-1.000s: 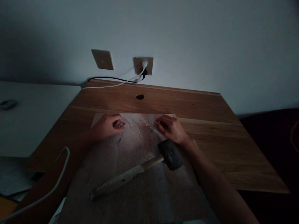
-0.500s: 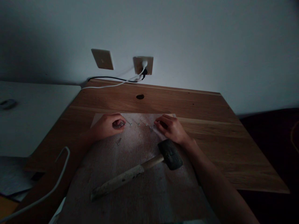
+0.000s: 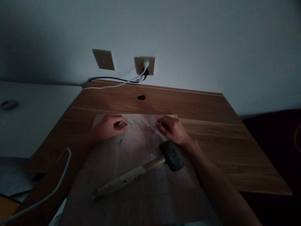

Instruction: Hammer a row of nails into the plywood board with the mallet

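Observation:
A row of small metal nails or screws (image 3: 148,125), too small to name surely, runs across the upper part of a thin wooden board (image 3: 113,175). My left hand (image 3: 109,127) rests at the row's left end, thumb and fingertips pinched together. At the right end, my right hand (image 3: 173,129) is pinched in the same way, close to the last piece. Whatever lies between either set of fingertips is hidden or too small to make out. A rubber mallet (image 3: 172,156) with a worn wooden handle lies slantwise on the board, its black head below my right hand.
Under the board is a wooden desk (image 3: 235,150) with a round cable hole (image 3: 141,97). A wall socket (image 3: 145,66) holds a white and a black plug. On the left stands a white surface (image 3: 35,125); a white cable (image 3: 58,182) loops over my left forearm.
Both hands keep almost the same pinched pose and place. The view has shifted very slightly; the mallet and the row of metal pieces stay where they were.

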Motion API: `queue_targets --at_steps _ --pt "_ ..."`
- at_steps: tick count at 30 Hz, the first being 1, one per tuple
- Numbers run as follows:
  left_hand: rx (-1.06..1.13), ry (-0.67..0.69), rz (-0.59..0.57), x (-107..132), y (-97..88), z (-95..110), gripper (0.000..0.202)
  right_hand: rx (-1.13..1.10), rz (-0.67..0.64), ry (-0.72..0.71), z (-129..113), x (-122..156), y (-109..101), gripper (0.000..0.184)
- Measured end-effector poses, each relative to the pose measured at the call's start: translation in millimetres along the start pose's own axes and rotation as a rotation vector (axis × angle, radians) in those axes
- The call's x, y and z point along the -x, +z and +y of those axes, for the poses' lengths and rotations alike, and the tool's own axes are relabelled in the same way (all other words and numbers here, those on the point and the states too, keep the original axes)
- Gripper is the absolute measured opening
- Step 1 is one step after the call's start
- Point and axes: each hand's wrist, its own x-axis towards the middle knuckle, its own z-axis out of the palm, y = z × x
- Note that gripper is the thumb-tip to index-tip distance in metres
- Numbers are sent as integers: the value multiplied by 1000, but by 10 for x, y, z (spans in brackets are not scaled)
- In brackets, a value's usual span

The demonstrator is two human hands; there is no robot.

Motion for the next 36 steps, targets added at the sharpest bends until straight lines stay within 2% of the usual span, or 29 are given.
queue_targets --at_steps 9,16,24,30,36 --pt "15 -19 -34 1 -51 -17 12 3 22 -9 -1 2 10 28" --pt "22 -20 13 -4 7 -32 20 1 31 7 5 9 8 28" --pt "-87 48 23 -14 36 -3 21 7 36 4 6 11 15 29" --pt "-125 99 -6 -48 45 4 35 5 28 3 5 2 14 29" --pt "-110 49 39 -36 13 51 39 21 11 7 3 3 16 28"
